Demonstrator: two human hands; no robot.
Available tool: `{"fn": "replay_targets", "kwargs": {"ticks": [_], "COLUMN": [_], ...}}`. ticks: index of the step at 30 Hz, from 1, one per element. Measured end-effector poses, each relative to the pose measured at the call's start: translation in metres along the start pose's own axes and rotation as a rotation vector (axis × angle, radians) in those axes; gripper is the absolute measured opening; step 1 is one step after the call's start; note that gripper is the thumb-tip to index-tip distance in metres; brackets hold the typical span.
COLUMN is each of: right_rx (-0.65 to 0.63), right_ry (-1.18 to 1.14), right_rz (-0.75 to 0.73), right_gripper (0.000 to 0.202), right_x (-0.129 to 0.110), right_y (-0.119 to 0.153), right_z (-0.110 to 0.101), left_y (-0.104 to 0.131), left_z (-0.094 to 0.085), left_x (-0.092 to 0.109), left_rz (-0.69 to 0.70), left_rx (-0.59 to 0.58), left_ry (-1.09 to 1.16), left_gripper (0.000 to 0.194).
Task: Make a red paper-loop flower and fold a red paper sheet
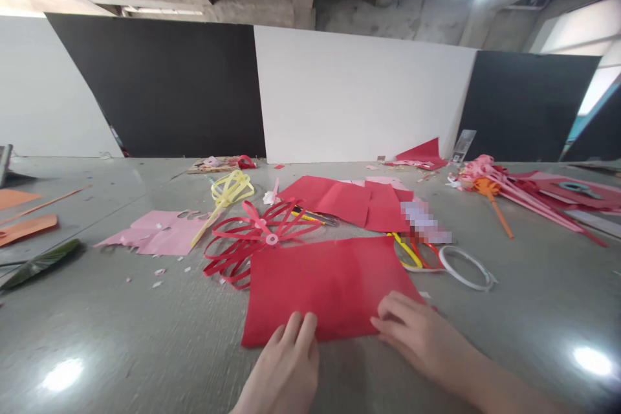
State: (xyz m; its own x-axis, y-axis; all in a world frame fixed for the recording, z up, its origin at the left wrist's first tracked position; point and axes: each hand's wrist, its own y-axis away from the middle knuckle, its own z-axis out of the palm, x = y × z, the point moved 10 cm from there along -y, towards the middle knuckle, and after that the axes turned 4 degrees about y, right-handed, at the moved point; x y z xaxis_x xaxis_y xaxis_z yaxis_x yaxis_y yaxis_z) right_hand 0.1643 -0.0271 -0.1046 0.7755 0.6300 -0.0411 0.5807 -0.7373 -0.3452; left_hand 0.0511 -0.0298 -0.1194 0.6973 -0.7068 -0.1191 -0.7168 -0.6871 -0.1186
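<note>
A red paper sheet [334, 278] lies in front of me, its near edge by my hands. My left hand [291, 359] is at that edge, left of its middle, fingers bent and pressed together over the paper. At the near right part of the sheet is my right hand [412, 330], its thumb and fingers closed on the paper. Just behind the sheet's left side sits a red paper-strip flower [272, 239]. More red sheets [344, 200] lie behind, with a yellow cutter [308, 215] beside them.
Pink paper with cut holes [162, 233] and a yellow strip flower [231, 191] lie left. Scissors with yellow handles [407, 251] and a white tape roll [468, 268] are right. Pink strips [514, 184] and an orange flower [488, 189] lie far right. A green leaf [43, 264] is left.
</note>
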Motion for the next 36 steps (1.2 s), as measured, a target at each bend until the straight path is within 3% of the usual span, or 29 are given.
{"fn": "replay_targets", "kwargs": {"ticks": [4,9,19,28,32,36], "right_rx": [-0.004,-0.006,0.037,0.068,0.052,0.089], "right_ry": [-0.181,-0.201,-0.124,-0.196,-0.233,-0.263], "right_rz": [0.056,0.031,0.09,0.202,0.213,0.274], "right_gripper": [0.021,0.027,0.025,0.025,0.024,0.022], "right_x": [0.011,0.011,0.009,0.016,0.019,0.023], "right_y": [-0.001,-0.004,-0.001,-0.001,-0.003,-0.004], "right_z": [0.004,0.006,0.008,0.006,0.011,0.008], "left_y": [-0.003,-0.005,-0.006,-0.003,-0.005,-0.008], "left_z": [0.006,0.009,0.009,0.016,0.013,0.013], "left_x": [-0.001,0.001,-0.004,0.002,-0.002,-0.01], "left_rz": [0.015,0.056,-0.02,0.026,-0.004,-0.053], "left_rx": [-0.126,-0.237,-0.248,-0.206,-0.11,-0.141], "left_ry": [-0.044,-0.043,-0.017,-0.136,-0.094,0.005], "left_gripper": [0.027,0.03,0.033,0.036,0.036,0.034]}}
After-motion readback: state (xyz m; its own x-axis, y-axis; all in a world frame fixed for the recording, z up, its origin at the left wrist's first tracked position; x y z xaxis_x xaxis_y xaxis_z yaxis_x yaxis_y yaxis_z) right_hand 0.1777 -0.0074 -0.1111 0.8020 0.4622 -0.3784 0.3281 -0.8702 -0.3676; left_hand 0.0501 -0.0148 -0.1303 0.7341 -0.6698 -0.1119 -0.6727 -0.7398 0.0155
